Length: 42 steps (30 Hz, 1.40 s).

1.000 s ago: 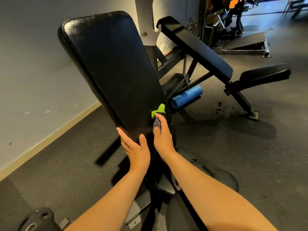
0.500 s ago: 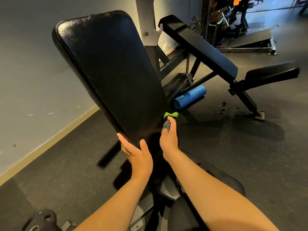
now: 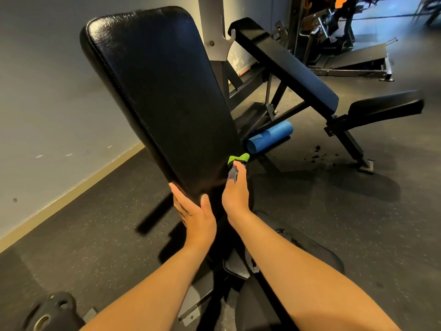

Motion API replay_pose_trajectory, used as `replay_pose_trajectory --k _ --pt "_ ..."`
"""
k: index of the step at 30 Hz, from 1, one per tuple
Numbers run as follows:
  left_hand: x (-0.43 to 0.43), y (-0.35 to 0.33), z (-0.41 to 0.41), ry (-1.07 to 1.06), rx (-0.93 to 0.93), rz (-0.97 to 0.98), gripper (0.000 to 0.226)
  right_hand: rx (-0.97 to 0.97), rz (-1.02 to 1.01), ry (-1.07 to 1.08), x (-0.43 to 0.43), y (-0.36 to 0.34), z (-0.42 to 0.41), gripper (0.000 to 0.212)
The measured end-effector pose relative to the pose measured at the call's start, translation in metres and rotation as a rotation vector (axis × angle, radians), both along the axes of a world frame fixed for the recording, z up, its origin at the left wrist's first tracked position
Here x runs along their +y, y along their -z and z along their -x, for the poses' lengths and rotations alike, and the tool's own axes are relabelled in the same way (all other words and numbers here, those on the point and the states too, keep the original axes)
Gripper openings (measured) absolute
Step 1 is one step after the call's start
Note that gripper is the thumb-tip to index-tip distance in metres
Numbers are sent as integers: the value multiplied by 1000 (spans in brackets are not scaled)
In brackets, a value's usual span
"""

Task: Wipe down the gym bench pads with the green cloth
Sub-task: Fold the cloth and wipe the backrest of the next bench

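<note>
Gym floor (image 3: 310, 211), grey wall (image 3: 47, 91); left hand (image 3: 195, 218) open against back pad (image 3: 162, 91), right hand (image 3: 235, 192) gripping green cloth (image 3: 238, 158)

Grey wall (image 3: 47, 91), dark speckled floor (image 3: 358, 223)
</note>
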<state>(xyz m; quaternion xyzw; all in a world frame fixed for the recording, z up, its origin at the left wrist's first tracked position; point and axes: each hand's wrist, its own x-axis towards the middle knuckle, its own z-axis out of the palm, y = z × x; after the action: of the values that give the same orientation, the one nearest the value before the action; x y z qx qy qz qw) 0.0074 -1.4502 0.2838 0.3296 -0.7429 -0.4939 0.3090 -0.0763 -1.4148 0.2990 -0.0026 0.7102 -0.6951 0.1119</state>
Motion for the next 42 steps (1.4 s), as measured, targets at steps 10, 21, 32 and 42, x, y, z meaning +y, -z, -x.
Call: replay_pose_trajectory --k 10,21,32,42 --pt "-11 -16 -14 111 8 -68 88 327 -23 -309 17 -13 -37 47" --pt "-53 -69 -23 117 58 -24 66 512 33 -371 -23 -92 -40 51" --pt "-54 -66 -33 162 13 19 72 57 -46 -206 4 -17 -69 56" --pt "-61 -64 -34 210 24 43 73 424 40 -355 -24 -82 -71 48"
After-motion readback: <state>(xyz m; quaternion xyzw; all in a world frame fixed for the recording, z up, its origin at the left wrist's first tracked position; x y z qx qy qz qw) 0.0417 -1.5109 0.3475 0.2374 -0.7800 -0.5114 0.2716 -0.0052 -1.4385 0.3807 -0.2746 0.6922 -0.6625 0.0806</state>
